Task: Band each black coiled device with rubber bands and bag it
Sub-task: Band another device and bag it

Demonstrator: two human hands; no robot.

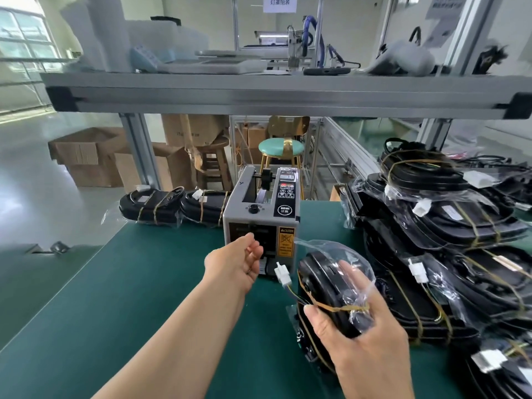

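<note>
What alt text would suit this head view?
The right hand grips a rubber-banded black coiled device, partly inside a clear bag, above a green table. The left hand reaches to the front of a grey tape dispenser; bagged devices are piled at right.

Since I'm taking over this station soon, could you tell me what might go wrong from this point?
The left hand is at the outlet of the tape dispenser, beside its caution label, so fingers could meet a cutter. The right hand alone holds the bagged coiled device, which might slip. Its white connector juts out toward the dispenser and could snag during sealing.
</note>
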